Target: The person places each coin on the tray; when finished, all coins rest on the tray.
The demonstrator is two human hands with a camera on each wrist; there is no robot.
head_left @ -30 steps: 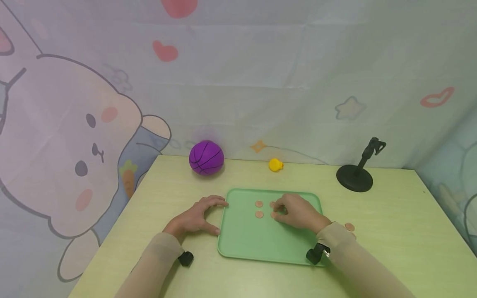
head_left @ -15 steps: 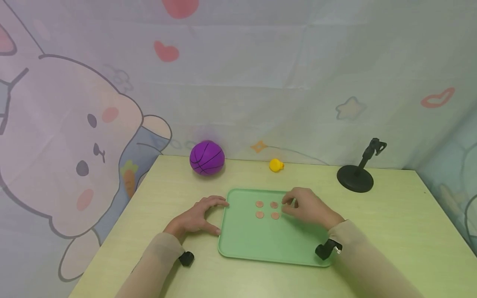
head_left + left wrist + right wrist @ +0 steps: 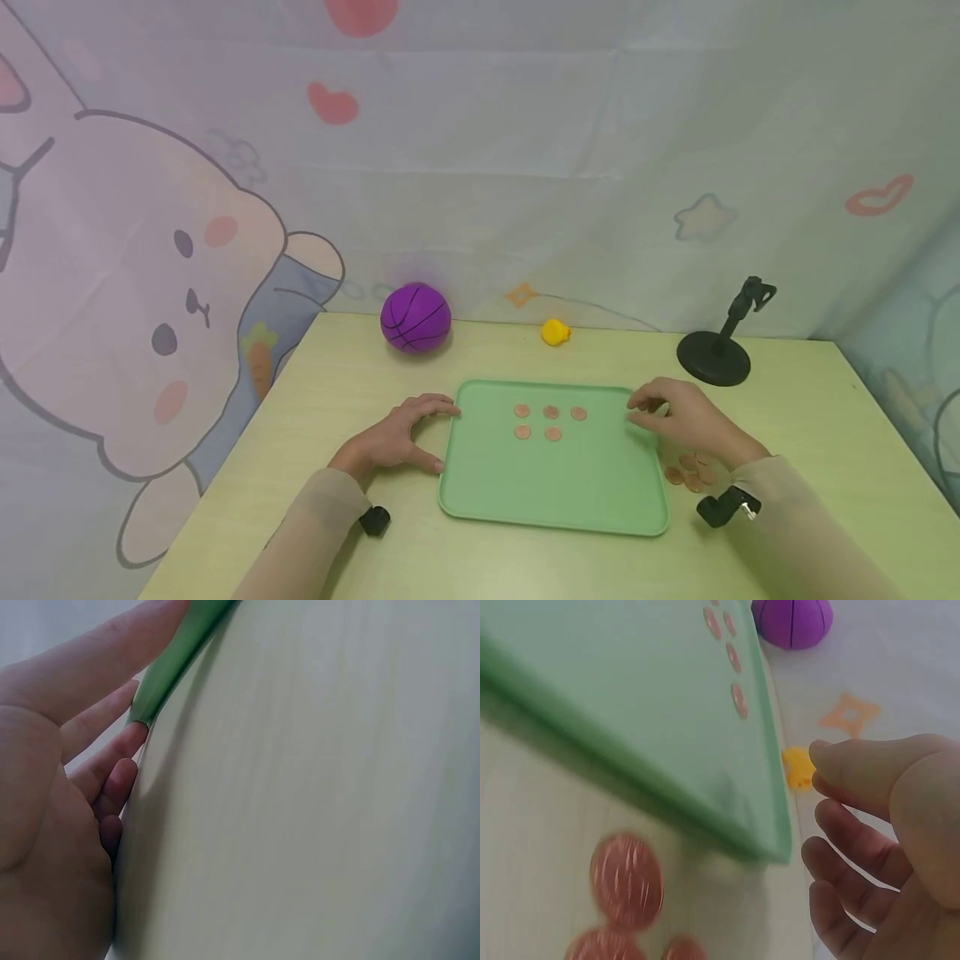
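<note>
Several copper coins lie flat on the green tray [image 3: 555,487], three in a back row with a coin [image 3: 578,413] at its right end, and two in front of them. My left hand [image 3: 392,435] rests at the tray's left rim, its thumb and fingers spread along the edge; the left wrist view has the fingertips [image 3: 135,733] right at the green rim. Over the tray's back right corner is my right hand [image 3: 686,418], with loosely bent fingers and nothing between them. Beneath its wrist, on the table, sits a small cluster of coins [image 3: 692,481].
A purple ball [image 3: 416,318] patterned like a basketball stands at the table's back left. Behind the tray is a small yellow toy [image 3: 555,332]. A black stand [image 3: 714,358] with a round base occupies the back right. A printed curtain [image 3: 480,183] hangs behind the table [image 3: 360,375].
One more coin now lies at the right end of the back row. My right hand has let go of it and moved right, off the coins. The left hand has stayed put.
</note>
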